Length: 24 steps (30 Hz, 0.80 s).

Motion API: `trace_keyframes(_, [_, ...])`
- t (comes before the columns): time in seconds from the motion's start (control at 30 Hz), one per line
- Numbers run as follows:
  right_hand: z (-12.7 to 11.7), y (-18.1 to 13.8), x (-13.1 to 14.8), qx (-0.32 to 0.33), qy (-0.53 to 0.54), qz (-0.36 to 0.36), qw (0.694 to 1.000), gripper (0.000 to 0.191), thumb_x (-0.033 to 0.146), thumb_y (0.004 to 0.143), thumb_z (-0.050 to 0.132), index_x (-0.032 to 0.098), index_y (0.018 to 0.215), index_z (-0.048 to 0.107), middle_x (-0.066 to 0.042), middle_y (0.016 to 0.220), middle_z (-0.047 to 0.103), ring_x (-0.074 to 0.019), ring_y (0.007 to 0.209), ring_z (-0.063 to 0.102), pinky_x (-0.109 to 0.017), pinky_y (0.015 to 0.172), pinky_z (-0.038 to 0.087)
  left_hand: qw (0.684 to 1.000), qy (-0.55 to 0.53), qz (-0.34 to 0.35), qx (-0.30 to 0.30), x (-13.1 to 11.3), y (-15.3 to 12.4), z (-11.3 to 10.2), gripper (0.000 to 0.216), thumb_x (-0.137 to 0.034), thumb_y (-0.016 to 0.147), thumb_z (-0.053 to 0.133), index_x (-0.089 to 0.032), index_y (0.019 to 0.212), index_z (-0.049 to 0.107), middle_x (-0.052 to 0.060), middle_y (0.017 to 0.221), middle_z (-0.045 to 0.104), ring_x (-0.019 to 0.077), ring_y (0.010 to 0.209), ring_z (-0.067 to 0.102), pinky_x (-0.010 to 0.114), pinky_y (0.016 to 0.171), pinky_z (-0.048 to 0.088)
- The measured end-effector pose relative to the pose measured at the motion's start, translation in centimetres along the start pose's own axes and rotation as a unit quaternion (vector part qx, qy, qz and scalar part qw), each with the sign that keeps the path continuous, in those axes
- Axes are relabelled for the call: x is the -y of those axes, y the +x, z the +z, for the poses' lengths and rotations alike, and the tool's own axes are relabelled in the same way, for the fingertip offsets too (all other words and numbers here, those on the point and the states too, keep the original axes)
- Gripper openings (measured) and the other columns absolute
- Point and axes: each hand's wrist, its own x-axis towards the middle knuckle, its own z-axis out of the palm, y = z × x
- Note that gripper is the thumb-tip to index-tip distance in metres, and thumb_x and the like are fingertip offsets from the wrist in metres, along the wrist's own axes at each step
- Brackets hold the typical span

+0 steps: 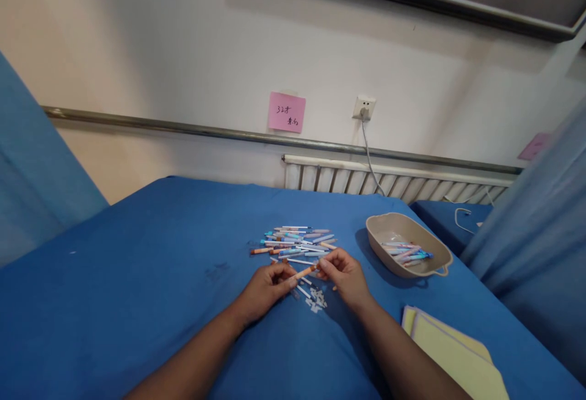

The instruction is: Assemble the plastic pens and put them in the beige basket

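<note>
Yellow at the near right, with purple-edged sheets (453,348) stacked on a worktop (137,265) draped in blue cloth. Farther in, strewn in a small cluster with short white pieces (315,301). Just beyond them, gripping an orange pen (305,272) at its left end with the closed fingers of the left hand (265,287), and pinching its brown right end with the closed fingers of the right hand (347,276). Slanting between both hands, rising slightly toward the right. Past the hands, heaped crosswise with a pile of pens (293,242) in blue, orange, white and pale pink. To the right of the pile, set apart in a beige basin (387,259), with more pens (407,253) lying loose on its bottom. Behind, against the wall, lined with a white radiator (325,177) below a metal rail (183,126). Higher up, marked by a handwritten pink note (286,112) and a white wall socket (364,107), with a grey cord (368,152) hanging down.
</note>
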Motion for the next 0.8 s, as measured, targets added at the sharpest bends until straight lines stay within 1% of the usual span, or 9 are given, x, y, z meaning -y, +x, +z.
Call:
trace_keyframes(0.13, [0.2,0.0,0.2,0.008,0.002,0.010,1.000,0.034,0.046,0.065,0.073,0.018,0.066,0.055,-0.001,0.058,0.065,-0.0132,0.052,0.058,-0.025,0.053,0.044,1.000,0.024,0.020,-0.001,-0.3,-0.1,0.0,0.028,-0.041,0.079,0.057,-0.015,0.081,0.066,-0.001,0.068,0.056,0.0118,0.062,0.046,0.021,0.058,0.036])
trace_keyframes(0.27, [0.1,0.0,-0.1,-0.001,-0.010,0.013,1.000,0.033,0.047,0.068,0.070,0.019,0.066,0.052,0.000,0.056,0.063,-0.0137,0.053,0.057,-0.025,0.054,0.044,0.997,0.063,0.047,-0.011,-0.6,-0.3,0.2,0.028,-0.041,0.082,0.053,-0.016,0.081,0.066,0.001,0.076,0.060,0.0150,0.072,0.051,0.023,0.067,0.039])
trace_keyframes(0.37, [-0.2,0.0,-0.5,-0.008,-0.070,-0.009,0.998,0.030,0.045,0.073,0.064,0.019,0.066,0.052,0.001,0.057,0.061,-0.0136,0.054,0.055,-0.025,0.055,0.043,0.995,0.079,0.063,0.000,-0.8,-0.5,0.3,0.029,-0.041,0.084,0.050,-0.017,0.084,0.066,0.001,0.079,0.062,0.0160,0.076,0.053,0.024,0.070,0.040])
trace_keyframes(0.43, [-0.4,-0.1,-0.6,0.001,-0.127,-0.030,0.991,0.029,0.044,0.079,0.058,0.019,0.066,0.053,0.001,0.058,0.060,-0.0134,0.055,0.054,-0.025,0.056,0.041,0.995,0.078,0.063,0.014,-0.8,-0.5,0.4,0.029,-0.041,0.084,0.050,-0.017,0.087,0.067,0.001,0.080,0.063,0.0163,0.077,0.053,0.024,0.070,0.040])
trace_keyframes(0.53, [-0.5,-0.3,-0.5,0.015,-0.201,-0.055,0.978,0.034,0.044,0.085,0.049,0.018,0.063,0.054,0.000,0.059,0.059,-0.0129,0.055,0.052,-0.024,0.056,0.039,0.995,0.075,0.052,0.029,-0.8,-0.6,0.5,0.029,-0.039,0.084,0.051,-0.016,0.089,0.067,0.001,0.080,0.063,0.0162,0.077,0.053,0.024,0.070,0.040])
trace_keyframes(0.67, [-0.2,-0.7,-0.2,0.022,-0.276,-0.082,0.957,0.038,0.044,0.087,0.045,0.019,0.058,0.051,0.002,0.052,0.054,-0.0113,0.050,0.048,-0.023,0.051,0.034,0.995,0.074,0.047,0.037,-0.9,-0.9,0.8,0.025,-0.035,0.084,0.050,-0.017,0.090,0.066,-0.001,0.076,0.060,0.0140,0.072,0.051,0.022,0.067,0.039])
trace_keyframes(0.8, [0.1,-1.1,0.0,0.025,-0.336,-0.088,0.937,0.042,0.046,0.088,0.042,0.020,0.056,0.048,0.003,0.048,0.051,-0.0116,0.048,0.048,-0.023,0.050,0.032,0.996,0.061,0.037,0.051,-0.9,-1.0,1.2,0.025,-0.036,0.085,0.049,-0.017,0.088,0.065,-0.003,0.070,0.056,0.0120,0.066,0.049,0.021,0.062,0.037])
